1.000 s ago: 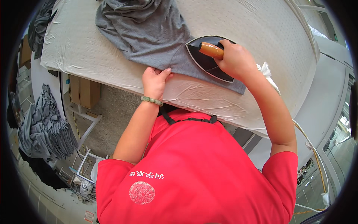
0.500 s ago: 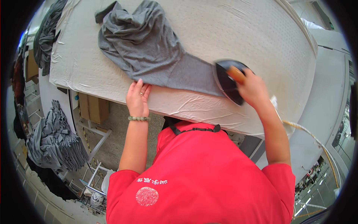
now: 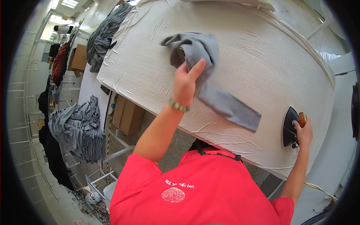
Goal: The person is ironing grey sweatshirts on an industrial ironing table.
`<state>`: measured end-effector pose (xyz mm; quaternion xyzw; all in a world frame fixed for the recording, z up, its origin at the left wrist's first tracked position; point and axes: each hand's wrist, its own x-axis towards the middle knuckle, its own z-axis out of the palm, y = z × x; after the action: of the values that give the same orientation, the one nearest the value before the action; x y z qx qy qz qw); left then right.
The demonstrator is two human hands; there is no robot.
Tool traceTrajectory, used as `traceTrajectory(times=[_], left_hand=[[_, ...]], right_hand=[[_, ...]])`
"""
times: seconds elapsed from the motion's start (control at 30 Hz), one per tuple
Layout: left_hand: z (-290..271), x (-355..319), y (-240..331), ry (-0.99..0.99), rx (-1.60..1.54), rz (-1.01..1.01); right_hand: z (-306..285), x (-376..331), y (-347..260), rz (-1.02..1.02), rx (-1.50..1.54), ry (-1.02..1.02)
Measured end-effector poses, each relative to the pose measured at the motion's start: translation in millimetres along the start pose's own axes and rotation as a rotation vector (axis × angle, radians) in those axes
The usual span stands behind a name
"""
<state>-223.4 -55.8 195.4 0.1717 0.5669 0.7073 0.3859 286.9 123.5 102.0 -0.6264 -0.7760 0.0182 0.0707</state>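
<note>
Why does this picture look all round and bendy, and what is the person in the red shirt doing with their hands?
The picture comes from a little camera worn on the person's head, looking down. Its lens sees very wide, so straight edges curve like in a bubble. The red at the bottom is the person's own shirt, and the two arms are theirs.

In front of them is a big white padded ironing table. The left hand grips a grey garment and lifts part of it, while one end trails flat on the table. The right hand holds the brown handle of a dark iron, standing near the table's right edge, away from the garment.

To the left, more grey clothes hang in a bunch, with cardboard boxes under the table.
</note>
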Motion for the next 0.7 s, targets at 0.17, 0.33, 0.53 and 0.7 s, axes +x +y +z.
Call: traceTrajectory(times=[0.17, 0.33, 0.53, 0.7], left_hand=[[-30.1, -119.2, 14.5, -0.066, -0.162, -0.123], [-77.3, -175.1, -73.5, 0.157, 0.074, -0.152], [-72.4, -205.1, -87.2, 0.208, 0.241, -0.107], [-92.1, -172.4, -58.2, 0.331, 0.322, 0.065]], right_hand=[[-5.6, 8.0, -72.2, -0.032, 0.788, -0.089], [94.6, 33.9, -147.0, 0.438, 1.200, -0.699], [153.9, 78.5, -188.3, -0.026, 0.666, -0.238], [127.3, 128.7, -188.0, -0.135, 0.957, -0.259]])
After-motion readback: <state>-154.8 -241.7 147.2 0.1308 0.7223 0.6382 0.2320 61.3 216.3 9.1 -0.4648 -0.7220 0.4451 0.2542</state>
